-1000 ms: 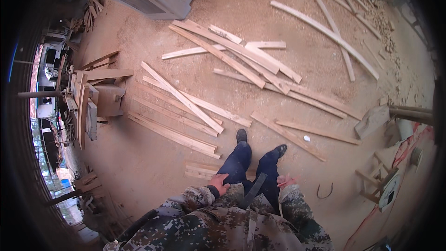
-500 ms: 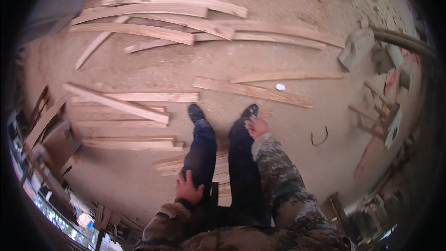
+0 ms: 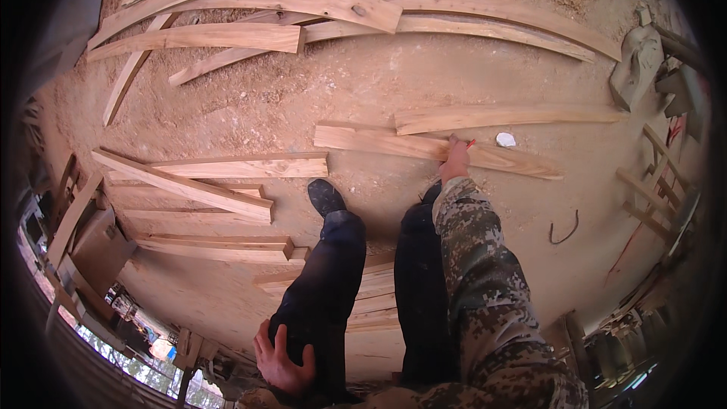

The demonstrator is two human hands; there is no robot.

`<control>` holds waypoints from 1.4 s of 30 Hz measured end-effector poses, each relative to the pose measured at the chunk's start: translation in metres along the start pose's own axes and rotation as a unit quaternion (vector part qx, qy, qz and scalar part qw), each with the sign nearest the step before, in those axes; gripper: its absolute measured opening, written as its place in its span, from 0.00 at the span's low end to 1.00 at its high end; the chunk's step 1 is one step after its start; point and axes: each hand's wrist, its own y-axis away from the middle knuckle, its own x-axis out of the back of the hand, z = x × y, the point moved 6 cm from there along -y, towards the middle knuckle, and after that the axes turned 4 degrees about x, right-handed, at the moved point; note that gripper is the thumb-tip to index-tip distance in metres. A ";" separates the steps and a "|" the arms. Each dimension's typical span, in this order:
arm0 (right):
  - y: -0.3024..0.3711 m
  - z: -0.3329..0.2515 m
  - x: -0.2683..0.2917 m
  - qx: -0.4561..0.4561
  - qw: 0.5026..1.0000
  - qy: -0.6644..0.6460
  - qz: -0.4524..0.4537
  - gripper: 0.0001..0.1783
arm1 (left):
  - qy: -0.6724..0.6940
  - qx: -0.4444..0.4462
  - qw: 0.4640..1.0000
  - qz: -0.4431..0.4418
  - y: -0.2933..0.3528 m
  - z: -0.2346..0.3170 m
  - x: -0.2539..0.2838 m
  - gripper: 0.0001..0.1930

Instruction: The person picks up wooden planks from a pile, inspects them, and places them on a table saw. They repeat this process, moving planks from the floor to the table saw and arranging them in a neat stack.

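Observation:
In the head view my left hand (image 3: pixel 284 360) rests on the dark trouser leg near my left knee, its fingers spread and nothing in them. My right hand (image 3: pixel 456 160) reaches down past my right foot to a flat wooden plank (image 3: pixel 379 141) on the ground. Its fingers are closed at the plank's near edge, with a small red thing (image 3: pixel 471 143) showing at the fingertips; its kind is too small to tell. A second, slightly curved plank (image 3: pixel 515 117) lies just beyond, partly alongside the first. A white scrap (image 3: pixel 505 139) sits right of my right hand.
Several long curved boards (image 3: pixel 227 36) lie crossed at the far side. Shorter timbers (image 3: pixel 227 167) and a low stack (image 3: pixel 216 246) are on the left. To the right are a bent dark rod (image 3: pixel 564 229) and a wooden stool-like frame (image 3: pixel 651 193). Sawdust covers the ground.
My right hand has reached forward and right, down to the plank. My left hand has slid back and left along my leg. The view has leaned closer to the ground.

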 end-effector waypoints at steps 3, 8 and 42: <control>0.014 -0.004 0.007 0.036 0.999 0.006 0.004 0.09 | -0.007 -0.008 1.000 0.003 0.003 0.001 -0.001 0.30; 0.073 -0.022 0.047 -0.006 0.993 -0.085 -0.083 0.10 | 0.081 -0.017 0.997 0.008 0.006 0.000 -0.013 0.36; 0.676 -0.319 0.065 0.049 0.855 -0.298 -0.421 0.36 | 0.219 -0.186 0.934 0.211 0.219 -0.031 0.265 0.38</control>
